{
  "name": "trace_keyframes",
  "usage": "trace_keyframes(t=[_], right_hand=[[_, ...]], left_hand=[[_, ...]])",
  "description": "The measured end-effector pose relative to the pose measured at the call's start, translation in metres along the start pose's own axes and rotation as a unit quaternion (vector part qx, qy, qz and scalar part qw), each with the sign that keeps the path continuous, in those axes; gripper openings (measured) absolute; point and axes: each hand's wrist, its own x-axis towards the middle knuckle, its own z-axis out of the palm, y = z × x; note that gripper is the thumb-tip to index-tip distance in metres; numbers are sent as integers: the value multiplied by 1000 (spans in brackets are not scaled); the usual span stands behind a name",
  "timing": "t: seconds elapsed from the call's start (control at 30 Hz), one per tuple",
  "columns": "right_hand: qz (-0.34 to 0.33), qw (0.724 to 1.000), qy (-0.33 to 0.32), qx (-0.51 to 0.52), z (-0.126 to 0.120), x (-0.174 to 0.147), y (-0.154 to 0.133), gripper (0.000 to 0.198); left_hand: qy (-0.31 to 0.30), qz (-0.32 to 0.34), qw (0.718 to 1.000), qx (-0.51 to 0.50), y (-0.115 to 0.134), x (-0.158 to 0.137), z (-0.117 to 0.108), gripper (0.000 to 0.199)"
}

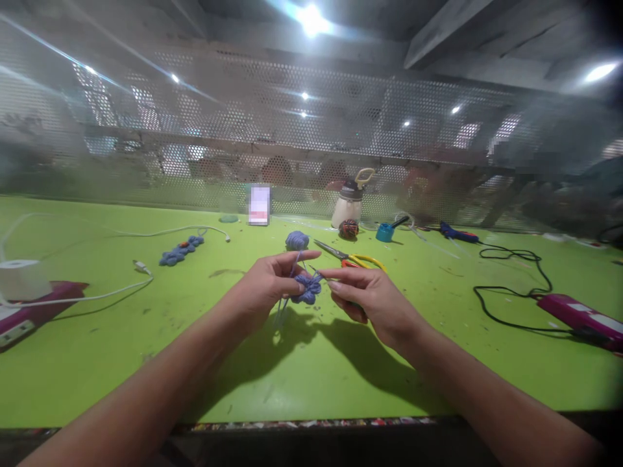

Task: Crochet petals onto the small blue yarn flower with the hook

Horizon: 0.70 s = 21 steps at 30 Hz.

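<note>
My left hand (270,282) pinches a small blue crocheted piece (307,290) above the green table (146,350), with blue yarn strands hanging down from it. My right hand (367,295) is closed on a thin crochet hook whose tip meets the piece. A strand of yarn runs up from the piece to a blue yarn ball (296,240) lying just behind my hands.
Yellow-handled scissors (353,258) lie behind my right hand. A finished blue crocheted strip (181,251) and white cables lie to the left. A white bottle (348,206), a blue cap (384,232), black cables and pink devices (581,318) sit to the right. A perforated screen backs the table.
</note>
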Motion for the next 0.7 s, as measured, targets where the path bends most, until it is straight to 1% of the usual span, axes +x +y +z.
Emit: trace_keyframes(t=[0.17, 0.27, 0.4, 0.53, 0.6, 0.7], right_hand=[[8, 1000, 2, 6, 1, 0, -1, 32], [15, 1000, 8, 7, 2, -1, -1, 32], [8, 1000, -2, -1, 2, -1, -2, 37], [2, 1000, -13, -9, 2, -1, 0, 39], [-3, 1000, -15, -12, 1, -1, 0, 39], [-10, 1000, -20, -17, 1, 0, 1, 39]], left_hand=[[18, -17, 1000, -13, 1, 0, 4, 49], [24, -27, 999, -30, 1, 0, 6, 47], [34, -27, 999, -29, 0, 2, 6, 45], [33, -27, 999, -10, -1, 3, 6, 44], [21, -21, 1000, -6, -1, 2, 6, 44], [8, 0, 1000, -26, -1, 1, 6, 35]])
